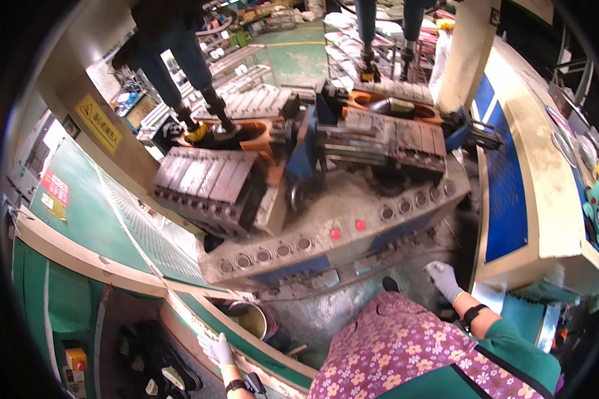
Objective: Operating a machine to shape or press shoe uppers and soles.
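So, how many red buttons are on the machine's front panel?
2: the left red button and, just beside it, the right red button, both midway along the panel, between groups of dark round buttons. None looks hidden.

The control panel (pixel 346 249) runs before the person, with the left block (pixel 206 174) and the right block (pixel 416 143) behind it. The cabinet (pixel 549 199) stands on the right, near the right hand (pixel 444 279). At left, the ledge (pixel 66 247) passes by the left hand (pixel 215 348), and the bucket (pixel 271 324) stands between ledge and panel.
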A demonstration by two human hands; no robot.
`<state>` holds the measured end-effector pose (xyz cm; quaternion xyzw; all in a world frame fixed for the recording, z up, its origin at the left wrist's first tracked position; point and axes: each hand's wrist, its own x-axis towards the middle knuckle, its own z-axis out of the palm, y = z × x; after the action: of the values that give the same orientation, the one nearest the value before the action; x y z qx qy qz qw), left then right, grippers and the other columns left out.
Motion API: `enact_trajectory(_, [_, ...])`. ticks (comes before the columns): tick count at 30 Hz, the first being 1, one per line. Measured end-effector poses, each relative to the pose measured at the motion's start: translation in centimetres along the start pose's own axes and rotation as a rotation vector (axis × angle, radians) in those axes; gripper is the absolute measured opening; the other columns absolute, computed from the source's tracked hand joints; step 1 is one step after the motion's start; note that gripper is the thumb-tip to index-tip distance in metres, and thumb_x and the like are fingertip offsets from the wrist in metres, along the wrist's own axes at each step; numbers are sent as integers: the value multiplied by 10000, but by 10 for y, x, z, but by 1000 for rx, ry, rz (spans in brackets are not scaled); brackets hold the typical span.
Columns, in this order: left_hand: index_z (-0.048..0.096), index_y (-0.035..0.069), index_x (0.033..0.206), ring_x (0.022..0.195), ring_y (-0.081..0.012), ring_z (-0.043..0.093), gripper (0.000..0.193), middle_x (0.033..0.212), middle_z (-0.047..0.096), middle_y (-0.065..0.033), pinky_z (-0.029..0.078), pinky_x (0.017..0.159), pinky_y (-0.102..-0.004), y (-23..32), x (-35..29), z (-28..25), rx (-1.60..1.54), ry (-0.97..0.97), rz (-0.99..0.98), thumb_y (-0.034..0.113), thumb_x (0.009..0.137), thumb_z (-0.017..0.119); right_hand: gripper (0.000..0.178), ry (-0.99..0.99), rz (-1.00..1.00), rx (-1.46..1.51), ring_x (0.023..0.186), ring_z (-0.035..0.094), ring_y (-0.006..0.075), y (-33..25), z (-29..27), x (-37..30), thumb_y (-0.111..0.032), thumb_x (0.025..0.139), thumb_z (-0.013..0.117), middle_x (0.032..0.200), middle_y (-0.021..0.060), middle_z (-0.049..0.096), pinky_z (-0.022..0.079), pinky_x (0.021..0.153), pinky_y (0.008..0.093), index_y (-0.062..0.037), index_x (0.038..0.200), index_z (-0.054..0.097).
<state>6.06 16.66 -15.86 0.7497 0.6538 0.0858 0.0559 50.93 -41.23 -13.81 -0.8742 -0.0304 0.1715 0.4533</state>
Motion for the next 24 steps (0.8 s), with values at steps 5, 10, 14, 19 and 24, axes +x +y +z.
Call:
enact_trajectory(5, [317, 28, 1500, 1459, -378, 224, 801, 1566, 266, -238, 204, 1187, -474, 94, -37, 28, -55, -87, -112, 335, 855, 680, 287, 366, -522, 264, 610, 538, 96, -141, -69, 135, -234, 1013, 527, 693, 27, 606, 435, 604, 266, -15, 881, 657])
enact_trajectory(10, [447, -4, 1401, 1378, -444, 345, 718, 1485, 349, -319, 273, 1160, -475, 200, -128, 90, -271, -92, 28, 309, 801, 687, 258, 486, -796, 24, 1006, 605, 260, -213, -122, 319, -168, 901, 625, 1071, 118, 629, 463, 915, 345, -48, 1129, 622])
enact_trajectory(14, [535, -3, 1329, 1374, -454, 336, 632, 1492, 331, -322, 280, 1150, -474, 273, -203, 116, -324, -207, 114, 299, 792, 680, 452, 423, -699, -163, 1211, 506, 352, -217, -137, 448, -222, 859, 665, 1269, 160, 559, 392, 1050, 419, -64, 1264, 540])
enact_trajectory(19, [630, -29, 1172, 1104, -320, 572, 404, 1136, 624, -224, 463, 975, -407, 292, -282, 112, -86, 34, 382, 226, 863, 674, 595, 280, -566, -385, 1222, 514, 370, -189, -132, 538, -304, 798, 692, 1310, 184, 551, 412, 1039, 459, -79, 1313, 496])
enact_trajectory(24, [607, -44, 1195, 1091, -298, 585, 439, 1178, 639, -190, 464, 961, -381, 247, -332, 101, -529, -454, -338, 255, 880, 667, 627, 184, -458, -251, 1209, 550, 359, -198, -153, 567, -266, 746, 770, 1277, 197, 579, 441, 1009, 414, -80, 1270, 480])
